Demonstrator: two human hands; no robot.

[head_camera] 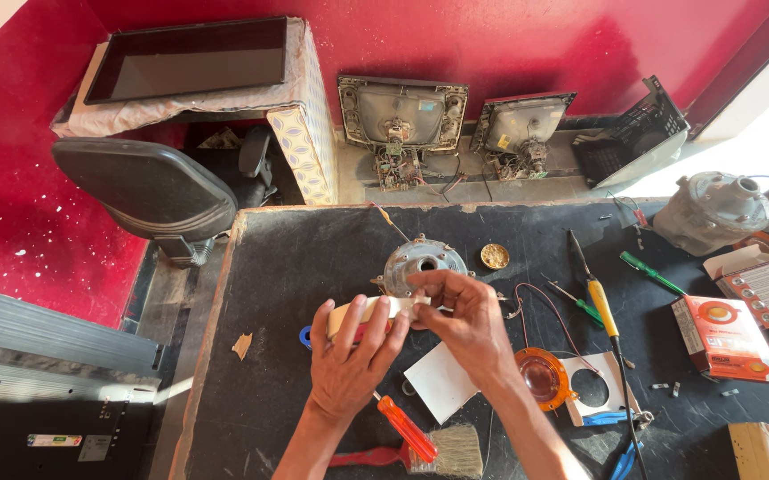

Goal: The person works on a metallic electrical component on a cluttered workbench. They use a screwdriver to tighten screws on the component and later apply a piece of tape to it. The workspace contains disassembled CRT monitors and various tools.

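gripping a cream-coloured flat strip (376, 309) from both ends, the left hand (349, 360) closes round its left part while the right hand (464, 316) pinches its right end, above the black worktable (296, 258). just behind sits a grey round metal motor part (422, 260). an orange-handled screwdriver (405, 428) and a paintbrush (442, 452) lie near the wrists.

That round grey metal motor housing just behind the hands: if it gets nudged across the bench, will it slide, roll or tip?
The grey motor housing looks like cast metal, so probably heavy for its size and stiff. It seems to sit on a broad round base on the dark benchtop, so likely to slide rather than tip. Thin wires trail beside it and may drag or snag.
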